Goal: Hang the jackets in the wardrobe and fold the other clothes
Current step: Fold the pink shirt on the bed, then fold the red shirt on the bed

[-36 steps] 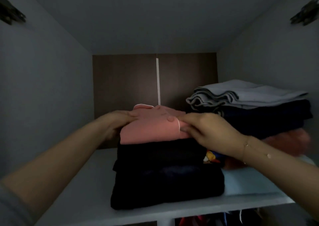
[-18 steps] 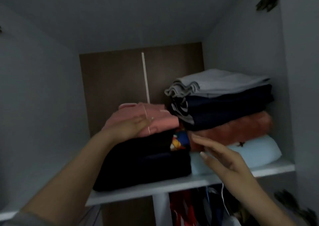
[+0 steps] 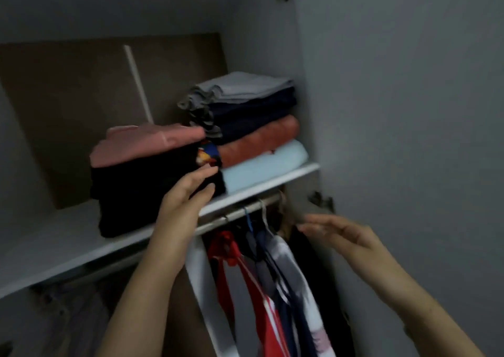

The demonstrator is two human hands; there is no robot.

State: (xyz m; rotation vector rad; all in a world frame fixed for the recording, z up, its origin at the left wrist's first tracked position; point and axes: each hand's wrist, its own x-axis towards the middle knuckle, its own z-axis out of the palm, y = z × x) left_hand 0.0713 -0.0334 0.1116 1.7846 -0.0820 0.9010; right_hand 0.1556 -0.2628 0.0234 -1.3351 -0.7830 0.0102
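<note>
reaching up toward the shelf (image 3: 81, 236), the left hand (image 3: 185, 201) had its fingers straight and loose against the right front corner of the dark folded stack (image 3: 141, 193), holding nothing; it looked like a steadying touch meant to keep the pile square near the shelf edge. a pink folded top (image 3: 144, 145) lay flat on that stack, probably placed highest because it was the lightest and smallest piece. just beside it to the right stood a second pile (image 3: 251, 127), grey on top, then navy, rust and pale blue, its folds facing outward so each could be seen. the right hand (image 3: 335, 231) hung lower, fingers stretched out and empty, blurred, near the rail (image 3: 240, 212) under the shelf. jackets (image 3: 267, 275) in red, white and navy hung there on hangers, close together toward the right wall. with both hands free, the folded clothes seemed stored, and the hanging part looked done or nearly so.
</note>
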